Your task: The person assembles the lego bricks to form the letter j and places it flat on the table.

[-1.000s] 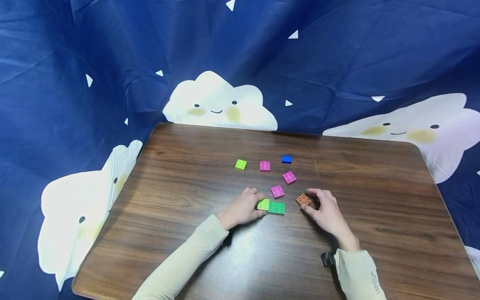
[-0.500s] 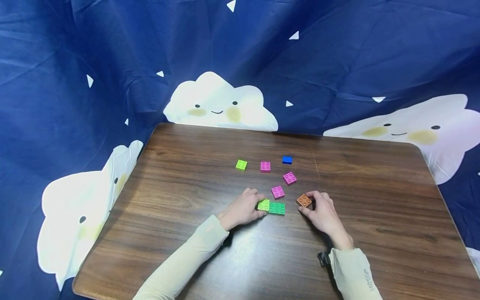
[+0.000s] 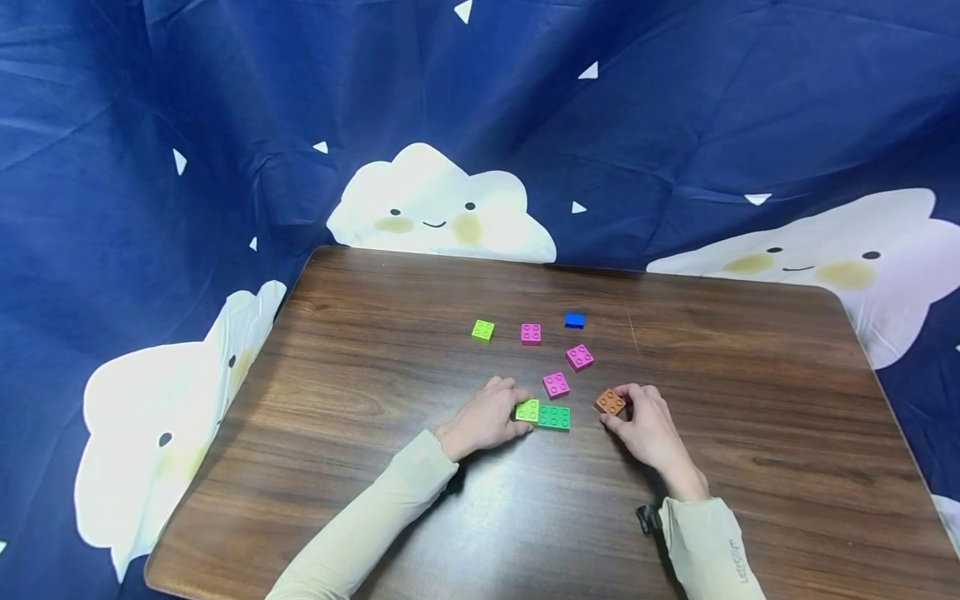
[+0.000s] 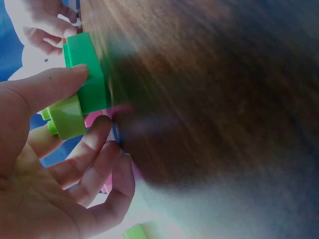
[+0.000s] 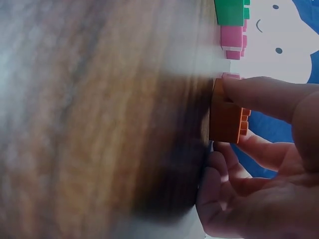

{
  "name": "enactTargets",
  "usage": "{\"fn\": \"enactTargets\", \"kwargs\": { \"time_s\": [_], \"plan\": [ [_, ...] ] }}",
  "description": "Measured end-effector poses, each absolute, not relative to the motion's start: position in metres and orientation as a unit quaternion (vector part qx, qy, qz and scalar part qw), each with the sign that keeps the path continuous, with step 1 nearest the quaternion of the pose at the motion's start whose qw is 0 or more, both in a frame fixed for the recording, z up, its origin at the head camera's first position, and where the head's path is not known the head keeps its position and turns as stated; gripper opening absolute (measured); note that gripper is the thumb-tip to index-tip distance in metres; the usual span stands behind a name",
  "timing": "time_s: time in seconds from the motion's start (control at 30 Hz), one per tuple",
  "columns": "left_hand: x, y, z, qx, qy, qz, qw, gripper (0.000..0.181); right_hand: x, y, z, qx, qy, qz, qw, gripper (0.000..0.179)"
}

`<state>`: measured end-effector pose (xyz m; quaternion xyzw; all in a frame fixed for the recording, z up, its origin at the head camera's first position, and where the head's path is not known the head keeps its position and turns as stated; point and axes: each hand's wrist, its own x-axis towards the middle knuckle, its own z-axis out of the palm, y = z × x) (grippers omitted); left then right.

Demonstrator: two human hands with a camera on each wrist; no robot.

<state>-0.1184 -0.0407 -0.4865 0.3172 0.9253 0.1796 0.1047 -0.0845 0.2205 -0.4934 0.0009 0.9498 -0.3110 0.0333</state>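
My left hand [image 3: 487,417] grips a joined pair of toy building bricks between thumb and fingers. A lime brick [image 4: 69,118] is stacked on one end of the longer green brick [image 4: 88,74], and the thumb lies against the green one's side. In the head view the green brick's bare studs [image 3: 555,417] point up, to the right of the lime one. To the right, my right hand [image 3: 651,427] pinches an orange-brown square brick [image 3: 610,402], its thumb on one side and fingers on the other. That brick stands studs up, on or just above the tabletop.
Behind the hands lie a pink brick [image 3: 556,384], a second pink brick [image 3: 579,357] and a third pink brick [image 3: 531,334]. Farther back are a loose lime brick [image 3: 483,330] and a blue brick [image 3: 574,320]. A blue cloud-print curtain [image 3: 480,100] hangs behind the wooden table [image 3: 375,350].
My right hand has drawn its fingers around the orange-brown brick and moved it very slightly to the right. The left hand and the joined bricks have stayed put.
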Motion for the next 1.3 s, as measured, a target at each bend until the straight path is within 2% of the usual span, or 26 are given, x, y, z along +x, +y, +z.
{"fn": "enactTargets", "kwargs": {
  "time_s": [0.27, 0.53, 1.3],
  "plan": [
    [-0.118, -0.041, -0.485, 0.317, 0.925, 0.182, 0.106, 0.044, -0.083, 0.218, -0.491, -0.003, 0.95, -0.31, 0.023, 0.039],
    [-0.118, -0.041, -0.486, 0.32, 0.924, 0.18, 0.103, 0.043, -0.079, 0.212, -0.486, -0.011, 0.947, -0.319, 0.035, 0.041],
    [-0.119, -0.042, -0.488, 0.328, 0.923, 0.178, 0.096, 0.04, -0.074, 0.193, -0.483, -0.082, 0.925, -0.37, 0.033, 0.038]
  ]
}}
